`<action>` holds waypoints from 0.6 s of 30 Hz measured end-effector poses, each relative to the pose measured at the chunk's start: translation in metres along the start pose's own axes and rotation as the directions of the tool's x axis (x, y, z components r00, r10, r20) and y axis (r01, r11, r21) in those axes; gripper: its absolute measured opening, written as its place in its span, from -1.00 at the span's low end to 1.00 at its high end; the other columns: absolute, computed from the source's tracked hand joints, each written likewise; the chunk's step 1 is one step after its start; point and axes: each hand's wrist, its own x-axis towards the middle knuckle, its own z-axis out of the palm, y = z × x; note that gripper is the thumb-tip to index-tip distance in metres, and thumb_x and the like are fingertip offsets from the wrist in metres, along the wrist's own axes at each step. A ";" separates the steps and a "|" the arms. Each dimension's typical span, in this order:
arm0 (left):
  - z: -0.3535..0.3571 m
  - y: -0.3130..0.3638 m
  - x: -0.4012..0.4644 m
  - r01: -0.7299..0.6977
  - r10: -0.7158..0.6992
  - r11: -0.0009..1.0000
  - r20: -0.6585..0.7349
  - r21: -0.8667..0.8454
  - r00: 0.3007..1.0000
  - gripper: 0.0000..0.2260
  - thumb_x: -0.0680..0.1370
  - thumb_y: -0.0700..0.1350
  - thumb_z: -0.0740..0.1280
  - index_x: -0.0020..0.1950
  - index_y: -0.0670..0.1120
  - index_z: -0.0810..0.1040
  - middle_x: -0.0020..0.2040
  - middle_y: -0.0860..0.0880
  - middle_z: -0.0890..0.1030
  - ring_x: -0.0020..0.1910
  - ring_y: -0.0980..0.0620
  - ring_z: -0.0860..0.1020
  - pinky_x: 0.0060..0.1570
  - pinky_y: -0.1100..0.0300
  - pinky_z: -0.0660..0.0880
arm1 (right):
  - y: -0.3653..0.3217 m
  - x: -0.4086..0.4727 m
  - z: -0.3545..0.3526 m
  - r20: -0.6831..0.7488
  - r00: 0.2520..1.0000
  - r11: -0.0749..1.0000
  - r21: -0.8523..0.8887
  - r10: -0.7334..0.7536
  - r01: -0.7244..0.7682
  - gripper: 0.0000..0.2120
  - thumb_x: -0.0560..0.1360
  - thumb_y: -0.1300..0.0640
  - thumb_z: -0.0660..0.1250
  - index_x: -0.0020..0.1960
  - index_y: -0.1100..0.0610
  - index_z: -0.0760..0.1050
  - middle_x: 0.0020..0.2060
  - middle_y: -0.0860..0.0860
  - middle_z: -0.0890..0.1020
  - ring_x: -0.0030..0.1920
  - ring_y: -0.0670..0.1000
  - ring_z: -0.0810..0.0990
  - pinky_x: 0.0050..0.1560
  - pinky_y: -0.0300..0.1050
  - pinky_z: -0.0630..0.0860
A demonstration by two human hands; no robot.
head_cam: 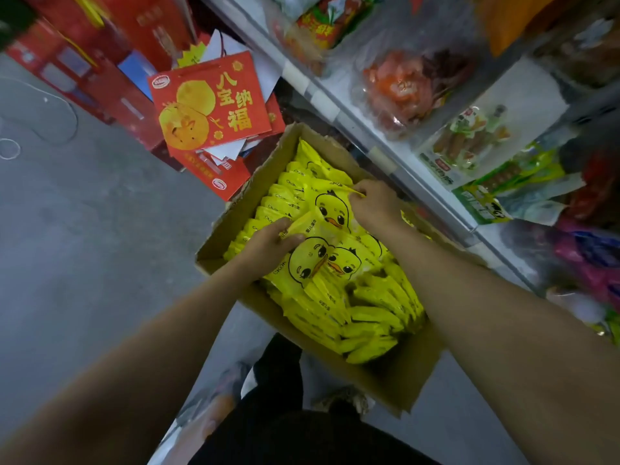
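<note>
An open cardboard box [261, 182] on the floor is packed with several yellow packets printed with a duck face. One duck packet [330, 213] lies on top of the rows. My right hand [372, 204] pinches its far top edge. My left hand [271, 241] grips its near left edge, fingers curled under the wrapper. Two more duck-faced packets [318, 260] lie flat just below my left hand. The rest stand on edge in rows.
A white shop shelf [339, 105] with bagged snacks runs along the right, close to the box. Red gift boxes [209, 110] lean in a pile beyond the box. Grey floor [84, 246] lies to the left. My legs and shoes show at the bottom.
</note>
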 end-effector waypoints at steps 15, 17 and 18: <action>0.119 0.145 -0.162 0.160 0.046 0.853 0.376 -0.497 0.925 -0.52 0.51 -0.40 0.34 0.40 -0.21 0.33 0.02 0.01 0.69 -0.12 0.15 0.67 0.07 0.18 0.55 | 0.151 -0.196 -0.170 -0.143 0.984 0.612 0.789 0.107 0.048 -0.50 0.34 0.05 0.59 0.19 0.16 0.49 0.10 0.10 0.65 -0.05 0.11 0.68 -0.23 0.04 0.68; 0.133 0.167 -0.177 0.085 0.148 0.866 0.415 -0.493 0.898 -0.50 0.44 -0.39 0.38 0.36 -0.22 0.41 0.10 -0.09 0.68 0.02 0.04 0.66 -0.03 0.17 0.60 | 0.171 -0.227 -0.200 -0.164 0.984 0.563 0.821 0.074 0.095 -0.57 0.39 0.25 0.54 0.21 0.21 0.49 -0.02 0.08 0.68 -0.20 0.00 0.71 -0.27 0.02 0.67; 0.140 0.178 -0.186 0.037 0.197 0.869 0.414 -0.493 0.889 -0.54 0.41 -0.38 0.39 0.30 -0.20 0.48 0.12 -0.12 0.67 0.06 -0.02 0.66 -0.06 0.17 0.60 | 0.180 -0.243 -0.214 -0.184 0.982 0.570 0.812 0.049 0.123 -0.63 0.41 0.33 0.50 0.18 0.23 0.51 -0.06 0.07 0.68 -0.26 -0.07 0.70 -0.28 -0.08 0.64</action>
